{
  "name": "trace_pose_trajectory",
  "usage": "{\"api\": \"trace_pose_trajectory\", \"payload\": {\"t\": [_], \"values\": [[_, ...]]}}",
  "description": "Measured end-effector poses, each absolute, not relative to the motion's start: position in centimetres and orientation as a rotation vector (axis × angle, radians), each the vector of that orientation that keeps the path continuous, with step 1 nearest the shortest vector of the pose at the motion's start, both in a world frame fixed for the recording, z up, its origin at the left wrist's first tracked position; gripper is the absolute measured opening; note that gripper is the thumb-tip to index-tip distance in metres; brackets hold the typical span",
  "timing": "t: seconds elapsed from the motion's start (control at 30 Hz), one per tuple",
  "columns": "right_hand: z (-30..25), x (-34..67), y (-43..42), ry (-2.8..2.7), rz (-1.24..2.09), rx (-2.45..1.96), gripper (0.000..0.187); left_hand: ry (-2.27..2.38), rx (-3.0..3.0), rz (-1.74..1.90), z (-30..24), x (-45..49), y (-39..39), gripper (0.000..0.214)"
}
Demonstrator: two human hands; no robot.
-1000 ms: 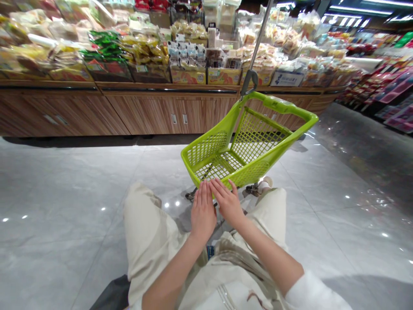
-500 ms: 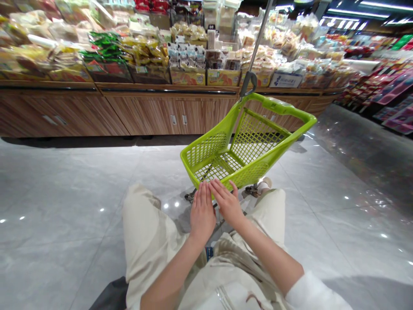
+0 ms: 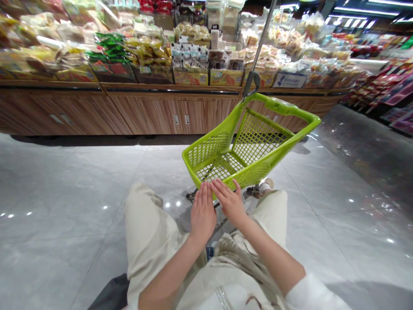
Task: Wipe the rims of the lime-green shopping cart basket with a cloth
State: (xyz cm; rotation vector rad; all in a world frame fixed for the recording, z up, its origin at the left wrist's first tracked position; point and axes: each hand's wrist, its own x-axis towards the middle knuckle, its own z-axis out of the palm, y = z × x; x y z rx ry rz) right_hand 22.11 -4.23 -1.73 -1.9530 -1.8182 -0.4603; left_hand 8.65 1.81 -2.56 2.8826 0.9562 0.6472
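Note:
A lime-green plastic shopping cart (image 3: 251,172) with latticed sides stands just in front of my knees, its basket bare inside. My left hand (image 3: 203,211) lies with fingers stretched forward at the cart's near corner. Beside it, my right hand (image 3: 229,200) rests with fingers extended along the near rim and thumb apart. The fingertips of both hands come close together at that corner. Neither hand is wrapped round anything; whether the palms press on the rim is hidden.
Beyond the cart runs a wooden display counter (image 3: 155,114) heaped with packaged snacks (image 3: 148,49). A grey pole (image 3: 263,38) with a hooked handle rises behind the cart. More shelves (image 3: 398,94) stand at the right. Glossy grey tiles (image 3: 64,193) cover the floor.
The whole view has shifted slightly, so the counter and cart appear a little further right. Both hands keep their pose at the cart's rim.

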Motion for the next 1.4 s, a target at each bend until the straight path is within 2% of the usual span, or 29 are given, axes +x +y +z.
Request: {"api": "trace_pose_trajectory", "payload": {"t": [0.07,0.17,0.23,0.3,0.4,0.5,0.63,0.7,0.87,0.97,1.13,1.23,1.4], "values": [[-1.4,25.3,-4.9,-1.763,-0.502,-1.998,0.076,0.931,2.897,0.632,-2.5,8.5,1.9,0.084],[-0.9,30.5,-5.7,-1.395,-0.631,-2.158,0.079,0.931,2.909,0.646,-2.5,8.6,1.7,0.084],[-0.9,30.5,-5.5,-1.258,-0.652,-2.209,0.079,0.954,2.903,0.662,-2.6,8.8,1.5,0.084],[-1.2,27.4,-4.9,-1.302,-0.627,-2.189,0.076,0.971,2.895,0.668,-2.7,9.0,1.4,0.084],[-1.9,22.1,-4.2,-1.671,-0.537,-2.008,0.071,0.974,2.896,0.669,-2.7,8.9,1.4,0.083],[-1.8,22.9,-4.8,-1.761,-0.497,-1.988,0.076,0.943,2.900,0.668,-2.6,8.7,1.5,0.081],[-0.8,29.7,-6.1,-1.345,-0.617,-2.189,0.084,0.935,2.887,0.669,-2.4,8.7,1.3,0.080],[-0.7,30.0,-5.9,-1.227,-0.629,-2.229,0.083,0.955,2.879,0.664,-2.5,8.9,1.1,0.079],[-1.7,21.8,-4.4,-1.652,-0.489,-2.025,0.077,0.979,2.856,0.682,-2.7,9.1,1.1,0.081],[-1.4,21.9,-4.7,-1.811,-0.455,-1.963,0.077,0.963,2.864,0.684,-2.7,9.0,1.3,0.082],[-0.2,30.0,-6.2,-1.404,-0.604,-2.186,0.083,0.958,2.854,0.683,-2.6,9.1,1.1,0.082],[-0.3,28.5,-5.7,-1.315,-0.612,-2.214,0.079,0.964,2.839,0.685,-2.5,9.2,0.9,0.085],[-0.6,22.1,-4.8,-1.840,-0.434,-1.984,0.076,0.965,2.874,0.637,-2.4,9.0,1.1,0.086]]}}
